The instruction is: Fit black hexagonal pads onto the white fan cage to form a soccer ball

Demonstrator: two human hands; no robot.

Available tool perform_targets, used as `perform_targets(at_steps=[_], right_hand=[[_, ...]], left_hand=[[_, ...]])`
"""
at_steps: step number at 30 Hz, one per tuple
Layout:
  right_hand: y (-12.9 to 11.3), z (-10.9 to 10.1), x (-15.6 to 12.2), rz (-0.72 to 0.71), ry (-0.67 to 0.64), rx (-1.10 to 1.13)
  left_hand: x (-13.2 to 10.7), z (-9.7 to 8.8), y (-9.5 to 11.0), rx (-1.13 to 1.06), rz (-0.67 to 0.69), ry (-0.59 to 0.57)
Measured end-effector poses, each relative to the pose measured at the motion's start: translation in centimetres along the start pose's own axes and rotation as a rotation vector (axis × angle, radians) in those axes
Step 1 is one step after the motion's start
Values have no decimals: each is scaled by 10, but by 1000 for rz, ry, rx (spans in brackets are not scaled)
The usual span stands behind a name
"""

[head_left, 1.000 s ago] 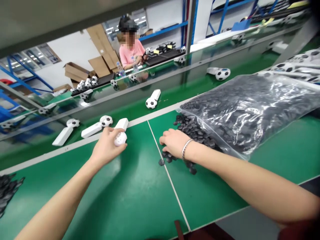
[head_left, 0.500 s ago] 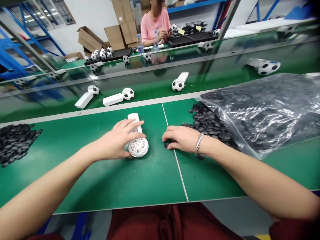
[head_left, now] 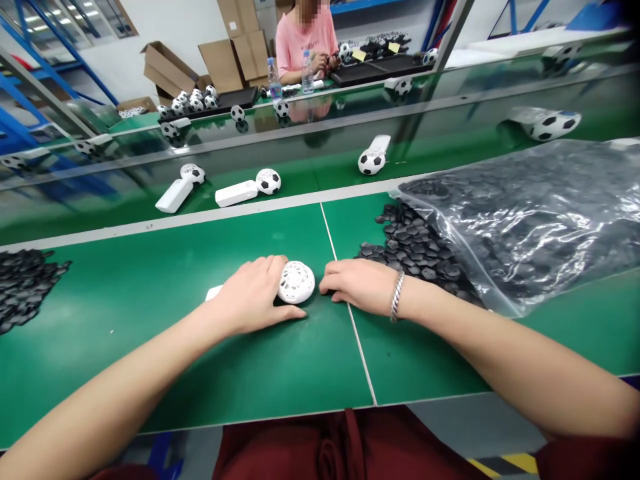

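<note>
My left hand (head_left: 255,297) lies over a white handheld fan (head_left: 297,282), its fingers wrapped across the handle. The fan's round slotted head points right, towards my other hand, and a bit of the handle's end shows left of my palm. Most of the handle is hidden. My right hand (head_left: 357,285) rests on the green table just right of the fan head, fingers curled and pressed together. Whatever is under those fingertips is hidden. Behind that hand spreads a pile of small black plastic pieces (head_left: 420,243).
A clear bag (head_left: 545,213) of black pieces lies at the right, and another black pile (head_left: 27,283) at the left. Beyond the table edge, a green conveyor (head_left: 310,160) carries several football-headed fans (head_left: 269,181). Across it sits a person in pink (head_left: 305,43).
My left hand has turned the fan from pointing away to lying sideways, head to the right. The black piece seen under my right fingertips is now out of sight. Fans on the conveyor have shifted right.
</note>
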State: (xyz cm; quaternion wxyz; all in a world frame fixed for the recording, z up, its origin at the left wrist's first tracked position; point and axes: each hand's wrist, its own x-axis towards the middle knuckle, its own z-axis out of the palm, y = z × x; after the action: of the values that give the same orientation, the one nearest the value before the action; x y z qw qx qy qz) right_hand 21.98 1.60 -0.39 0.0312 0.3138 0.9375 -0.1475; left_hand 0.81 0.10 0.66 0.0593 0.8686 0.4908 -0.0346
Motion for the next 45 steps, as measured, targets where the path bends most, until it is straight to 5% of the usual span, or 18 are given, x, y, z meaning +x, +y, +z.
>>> perform_targets(at_steps=[5, 11, 19, 28, 36, 41, 45], right_hand=[[-5, 0, 2, 42, 0, -29], [-2, 3, 5, 144, 64, -16], [9, 0, 6, 185, 238, 49], [-2, -2, 3, 5, 617, 443], [-3, 2, 3, -40, 610, 354], [-2, 4, 3, -35, 777, 252], [-9, 3, 2, -24, 723, 470]], left_hand=[[-9, 7, 12, -64, -60, -23], [-10, 22, 28, -23, -163, 101], [-2, 11, 13, -46, -229, 107], [-9, 9, 8, -291, -184, 80], [-12, 8, 10, -349, -189, 57], [-13, 8, 10, -318, -192, 100], [-13, 7, 10, -341, -173, 137]])
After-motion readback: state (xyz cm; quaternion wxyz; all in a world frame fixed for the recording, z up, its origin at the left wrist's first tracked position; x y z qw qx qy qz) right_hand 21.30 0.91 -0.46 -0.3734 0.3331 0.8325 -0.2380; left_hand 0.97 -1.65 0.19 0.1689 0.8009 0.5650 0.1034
